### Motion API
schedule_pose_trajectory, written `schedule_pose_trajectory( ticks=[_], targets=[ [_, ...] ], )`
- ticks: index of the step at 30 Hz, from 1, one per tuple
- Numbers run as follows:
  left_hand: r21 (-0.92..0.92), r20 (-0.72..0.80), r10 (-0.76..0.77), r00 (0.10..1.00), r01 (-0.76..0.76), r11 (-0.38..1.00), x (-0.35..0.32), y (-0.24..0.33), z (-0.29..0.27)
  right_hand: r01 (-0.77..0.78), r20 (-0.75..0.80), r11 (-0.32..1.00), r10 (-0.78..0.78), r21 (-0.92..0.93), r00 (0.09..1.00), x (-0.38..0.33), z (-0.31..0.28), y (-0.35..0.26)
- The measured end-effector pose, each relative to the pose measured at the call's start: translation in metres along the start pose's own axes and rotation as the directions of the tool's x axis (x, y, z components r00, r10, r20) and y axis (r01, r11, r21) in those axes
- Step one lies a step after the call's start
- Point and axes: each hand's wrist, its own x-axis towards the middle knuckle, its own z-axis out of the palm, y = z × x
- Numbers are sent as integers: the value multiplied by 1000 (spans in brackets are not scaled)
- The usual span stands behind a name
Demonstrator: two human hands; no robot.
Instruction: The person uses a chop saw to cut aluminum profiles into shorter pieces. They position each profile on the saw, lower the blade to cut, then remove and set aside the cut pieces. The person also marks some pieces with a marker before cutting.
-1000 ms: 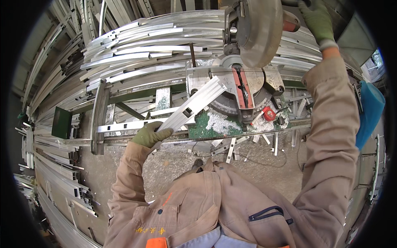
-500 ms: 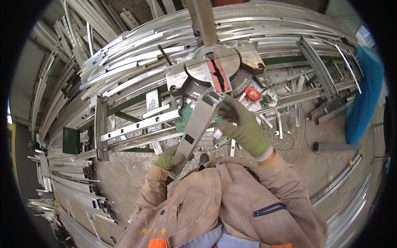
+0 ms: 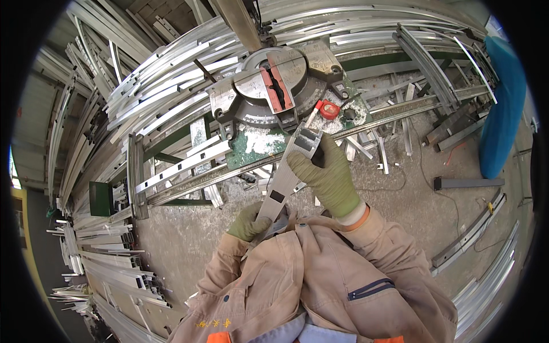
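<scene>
A silvery aluminium profile [image 3: 284, 178] with a dark square cutout slants up in front of my body, its hollow end pointing away from me. My left hand [image 3: 249, 222], in a green work glove, is closed round its near end, thumb on top. Close to the far end, my gloved right hand [image 3: 329, 177] grips it with the thumb on the upper face; the other fingers are mostly hidden behind. Beyond that end stands a miter saw [image 3: 251, 86] with a red slotted insert [image 3: 278, 91]. A red tape measure [image 3: 329, 109] lies right of the saw base.
Long aluminium bars [image 3: 171, 86] are heaped behind and left of the saw. A bar with square holes [image 3: 183, 167] rests on the green frame at left. Offcuts litter the floor under the bench. At right hang a blue cover [image 3: 503, 114] and upright profiles [image 3: 426, 71].
My right hand has closed on the profile's far end, where it was only beside it before. The profile has shifted slightly right, and the view has turned a little.
</scene>
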Motion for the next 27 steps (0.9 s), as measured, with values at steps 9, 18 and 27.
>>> schedule_pose_trajectory(
  ticks=[9,18,27],
  targets=[
    [145,-128,-20,992,39,989,-19,-13,19,64,-180,996,-52,65,982,-25,9,9],
    [73,-11,-104,995,104,992,-49,-43,-6,-37,-301,998,22,-46,953,-53,30,34],
    [-60,233,-179,956,198,978,-80,-85,-49,-44,-253,993,16,-105,967,-102,59,62]
  ],
)
